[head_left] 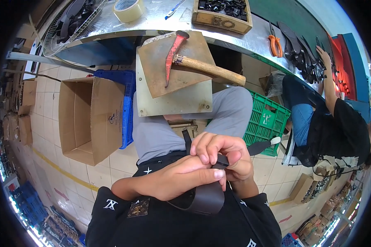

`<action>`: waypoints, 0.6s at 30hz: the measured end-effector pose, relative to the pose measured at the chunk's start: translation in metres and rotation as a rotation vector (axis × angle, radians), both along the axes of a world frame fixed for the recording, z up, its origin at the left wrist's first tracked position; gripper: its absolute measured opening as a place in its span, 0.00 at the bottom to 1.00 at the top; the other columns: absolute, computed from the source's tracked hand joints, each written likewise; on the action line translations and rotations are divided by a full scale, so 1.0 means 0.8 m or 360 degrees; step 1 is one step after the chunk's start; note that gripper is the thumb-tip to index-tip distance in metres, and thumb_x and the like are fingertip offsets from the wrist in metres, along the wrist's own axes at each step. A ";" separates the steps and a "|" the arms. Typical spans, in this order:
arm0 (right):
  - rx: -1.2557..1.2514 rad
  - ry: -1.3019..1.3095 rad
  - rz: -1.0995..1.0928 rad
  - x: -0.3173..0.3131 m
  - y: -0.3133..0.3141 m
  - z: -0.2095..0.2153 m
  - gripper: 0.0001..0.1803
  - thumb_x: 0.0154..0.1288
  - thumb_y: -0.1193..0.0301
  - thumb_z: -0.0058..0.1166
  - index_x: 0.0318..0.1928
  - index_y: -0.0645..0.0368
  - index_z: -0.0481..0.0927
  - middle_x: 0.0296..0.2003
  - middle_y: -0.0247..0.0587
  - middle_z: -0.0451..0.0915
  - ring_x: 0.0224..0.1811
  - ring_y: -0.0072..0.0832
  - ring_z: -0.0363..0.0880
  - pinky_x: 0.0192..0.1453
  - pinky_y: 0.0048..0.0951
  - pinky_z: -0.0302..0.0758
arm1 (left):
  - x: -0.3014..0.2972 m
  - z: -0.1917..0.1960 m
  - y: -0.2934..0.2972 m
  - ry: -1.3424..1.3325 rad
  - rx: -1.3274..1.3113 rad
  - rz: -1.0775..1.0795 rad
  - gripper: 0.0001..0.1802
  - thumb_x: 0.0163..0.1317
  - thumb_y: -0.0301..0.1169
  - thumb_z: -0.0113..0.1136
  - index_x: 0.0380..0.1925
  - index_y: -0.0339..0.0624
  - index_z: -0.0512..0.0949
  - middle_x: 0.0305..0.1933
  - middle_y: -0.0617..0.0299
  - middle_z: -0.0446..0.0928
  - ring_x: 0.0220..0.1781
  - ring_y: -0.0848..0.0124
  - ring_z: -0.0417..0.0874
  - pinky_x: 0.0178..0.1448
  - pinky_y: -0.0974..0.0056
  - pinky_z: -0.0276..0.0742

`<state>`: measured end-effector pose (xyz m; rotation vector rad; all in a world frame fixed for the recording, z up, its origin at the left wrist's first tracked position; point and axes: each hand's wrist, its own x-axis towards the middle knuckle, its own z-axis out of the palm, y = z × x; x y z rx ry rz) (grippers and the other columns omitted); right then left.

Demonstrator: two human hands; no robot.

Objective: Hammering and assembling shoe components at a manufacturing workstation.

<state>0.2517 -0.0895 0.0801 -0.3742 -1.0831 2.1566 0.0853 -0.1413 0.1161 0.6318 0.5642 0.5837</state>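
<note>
In front of my chest, both hands grip a dark brown leather strap piece (210, 198), whose wide curved band hangs below my fingers. One narrow black end sticks up beside my knuckles, and a tapering dark end with a pale tip (275, 140) reaches out to the right. My left hand (193, 173) is closed, thumb pressed along the strap. From above, my right hand (226, 152) pinches a small black folded part (221, 161) of it between fingers and thumb. My fingers hide how the pieces join.
Ahead, a red-headed hammer (210, 70) lies on a brown board (156, 61) over a pale slab. A cardboard box (105, 119) stands left, a green crate (261, 119) right. The metal bench (160, 24) carries tape, orange-handled pliers (275, 45) and a wooden box (222, 25). Another person works at right.
</note>
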 end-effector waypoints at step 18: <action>-0.0284 -0.0193 -0.0022 0.010 0.002 -0.016 0.35 0.71 0.42 0.46 0.49 0.68 0.77 0.51 0.47 0.76 0.54 0.36 0.73 0.64 0.39 0.67 | 0.004 -0.011 0.016 -0.0065 -0.0182 0.0228 0.20 0.76 0.40 0.45 0.41 0.32 0.79 0.43 0.55 0.80 0.49 0.67 0.80 0.60 0.64 0.73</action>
